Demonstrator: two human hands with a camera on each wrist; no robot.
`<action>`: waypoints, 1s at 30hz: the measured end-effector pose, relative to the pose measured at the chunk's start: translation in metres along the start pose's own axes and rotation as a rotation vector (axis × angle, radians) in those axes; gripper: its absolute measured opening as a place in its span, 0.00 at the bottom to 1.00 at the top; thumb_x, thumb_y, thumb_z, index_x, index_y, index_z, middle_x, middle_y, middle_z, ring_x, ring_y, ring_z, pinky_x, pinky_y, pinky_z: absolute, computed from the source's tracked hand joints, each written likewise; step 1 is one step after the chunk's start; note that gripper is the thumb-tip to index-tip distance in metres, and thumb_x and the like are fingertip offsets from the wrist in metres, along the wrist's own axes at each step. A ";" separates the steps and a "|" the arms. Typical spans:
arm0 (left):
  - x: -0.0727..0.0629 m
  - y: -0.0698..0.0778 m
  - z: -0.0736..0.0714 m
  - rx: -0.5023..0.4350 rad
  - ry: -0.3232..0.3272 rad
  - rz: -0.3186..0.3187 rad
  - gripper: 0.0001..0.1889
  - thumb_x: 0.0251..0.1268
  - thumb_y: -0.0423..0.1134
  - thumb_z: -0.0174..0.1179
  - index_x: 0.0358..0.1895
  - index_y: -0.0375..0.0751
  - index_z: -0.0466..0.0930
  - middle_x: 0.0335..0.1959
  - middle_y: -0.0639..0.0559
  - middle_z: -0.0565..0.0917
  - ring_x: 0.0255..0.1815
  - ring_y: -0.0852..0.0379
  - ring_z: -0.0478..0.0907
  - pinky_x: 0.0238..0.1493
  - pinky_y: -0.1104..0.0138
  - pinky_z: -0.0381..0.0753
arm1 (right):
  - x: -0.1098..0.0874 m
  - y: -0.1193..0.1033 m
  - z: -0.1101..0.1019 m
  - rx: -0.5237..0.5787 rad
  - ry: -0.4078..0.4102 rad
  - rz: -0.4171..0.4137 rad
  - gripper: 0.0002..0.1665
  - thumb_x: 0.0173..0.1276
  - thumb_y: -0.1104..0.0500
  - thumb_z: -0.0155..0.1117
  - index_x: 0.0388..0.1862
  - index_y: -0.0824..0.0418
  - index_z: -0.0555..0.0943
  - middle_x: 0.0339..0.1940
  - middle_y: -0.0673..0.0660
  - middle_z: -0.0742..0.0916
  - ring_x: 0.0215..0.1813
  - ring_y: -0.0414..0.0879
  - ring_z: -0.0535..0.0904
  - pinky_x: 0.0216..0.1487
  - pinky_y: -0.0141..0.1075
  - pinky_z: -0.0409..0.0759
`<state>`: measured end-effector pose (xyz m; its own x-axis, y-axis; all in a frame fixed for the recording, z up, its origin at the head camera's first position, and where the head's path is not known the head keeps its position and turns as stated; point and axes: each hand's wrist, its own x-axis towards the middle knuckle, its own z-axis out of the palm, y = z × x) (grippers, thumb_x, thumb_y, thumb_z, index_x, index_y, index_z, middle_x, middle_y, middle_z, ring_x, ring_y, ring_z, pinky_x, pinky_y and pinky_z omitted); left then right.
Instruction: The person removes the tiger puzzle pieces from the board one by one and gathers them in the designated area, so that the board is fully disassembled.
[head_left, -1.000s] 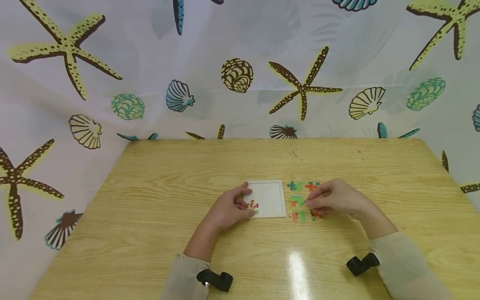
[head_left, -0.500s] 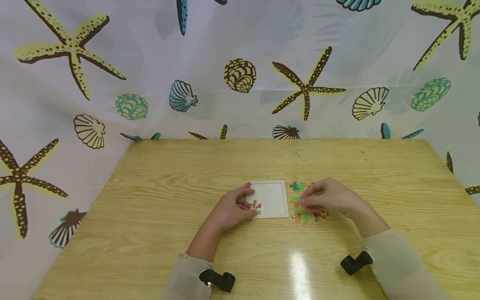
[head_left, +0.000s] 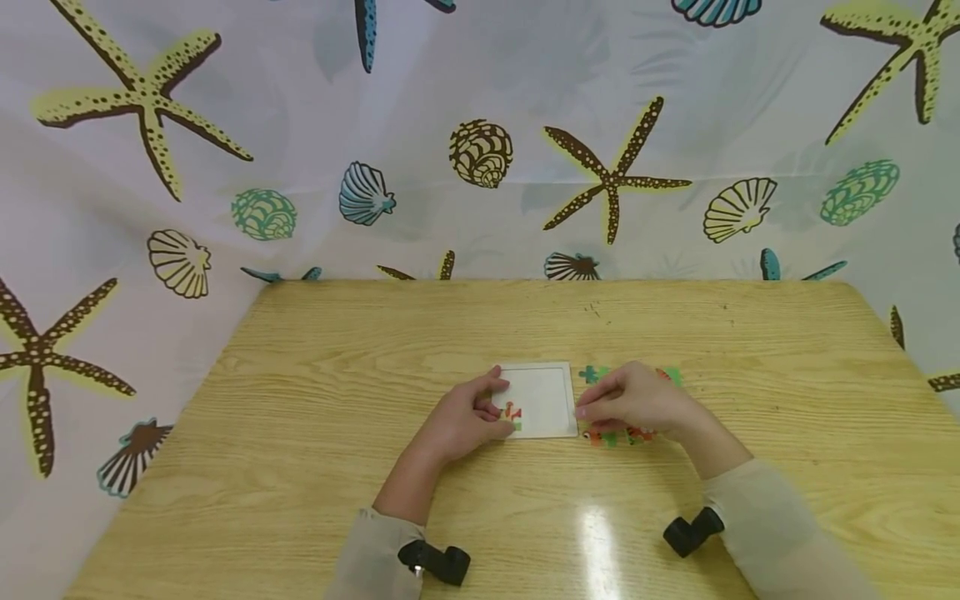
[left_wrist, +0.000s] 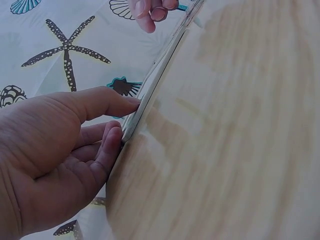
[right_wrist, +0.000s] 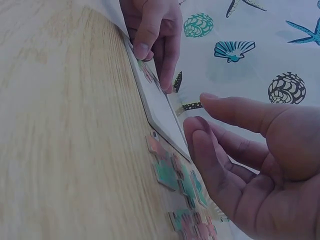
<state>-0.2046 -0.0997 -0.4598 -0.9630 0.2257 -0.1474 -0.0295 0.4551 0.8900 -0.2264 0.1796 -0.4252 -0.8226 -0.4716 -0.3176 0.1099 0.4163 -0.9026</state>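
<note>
A white puzzle tray (head_left: 542, 400) lies flat on the table, with a red and green puzzle piece (head_left: 513, 412) in its near left corner. My left hand (head_left: 468, 417) holds the tray's left end, thumb at the near side and a finger toward the far side. My right hand (head_left: 633, 402) hovers beside the tray's right edge, over loose puzzle pieces (right_wrist: 166, 174). In the right wrist view, a gap shows between its thumb and bent fingers (right_wrist: 206, 150), and no piece is visible there. From the head view this hand hides several of the pieces.
The wooden table (head_left: 360, 333) carries the tray and the loose pieces, and its front part reflects a bright light. A white cloth (head_left: 420, 108) with starfish and shells hangs behind it. Black cameras (head_left: 435, 561) are strapped to both wrists.
My right hand has moved left across the loose pieces to the tray's right edge, uncovering pieces at the far right. The left hand stays on the tray; the view shifted slightly.
</note>
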 end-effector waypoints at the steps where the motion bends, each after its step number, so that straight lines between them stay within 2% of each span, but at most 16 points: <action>1: 0.000 0.000 0.000 0.003 -0.002 0.002 0.31 0.60 0.26 0.73 0.69 0.33 0.77 0.82 0.52 0.64 0.42 0.57 0.75 0.44 0.69 0.78 | 0.001 -0.001 0.002 0.003 -0.006 -0.003 0.16 0.72 0.60 0.72 0.51 0.72 0.87 0.44 0.60 0.91 0.41 0.47 0.90 0.47 0.40 0.88; 13: 0.000 0.001 -0.001 0.028 0.005 0.001 0.31 0.59 0.27 0.74 0.68 0.34 0.78 0.81 0.51 0.65 0.42 0.57 0.76 0.47 0.66 0.79 | 0.017 -0.007 0.021 -0.003 -0.011 -0.027 0.15 0.72 0.61 0.72 0.51 0.71 0.87 0.44 0.59 0.91 0.42 0.49 0.90 0.47 0.41 0.88; 19: -0.001 0.001 -0.001 0.013 -0.006 0.000 0.31 0.58 0.26 0.73 0.68 0.34 0.78 0.81 0.52 0.65 0.42 0.57 0.76 0.46 0.67 0.79 | 0.022 -0.010 0.031 -0.051 0.028 -0.039 0.14 0.70 0.61 0.73 0.50 0.69 0.88 0.42 0.57 0.92 0.41 0.44 0.89 0.43 0.37 0.87; 30: -0.002 0.000 -0.003 -0.016 -0.030 0.018 0.33 0.59 0.24 0.71 0.70 0.33 0.76 0.82 0.51 0.62 0.42 0.57 0.76 0.44 0.70 0.78 | 0.031 -0.014 0.038 -0.081 0.030 -0.034 0.14 0.70 0.61 0.73 0.51 0.67 0.89 0.43 0.55 0.92 0.46 0.44 0.88 0.52 0.38 0.83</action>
<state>-0.2040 -0.1032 -0.4584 -0.9549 0.2596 -0.1439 -0.0167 0.4370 0.8993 -0.2321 0.1298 -0.4333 -0.8417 -0.4633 -0.2773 0.0371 0.4627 -0.8857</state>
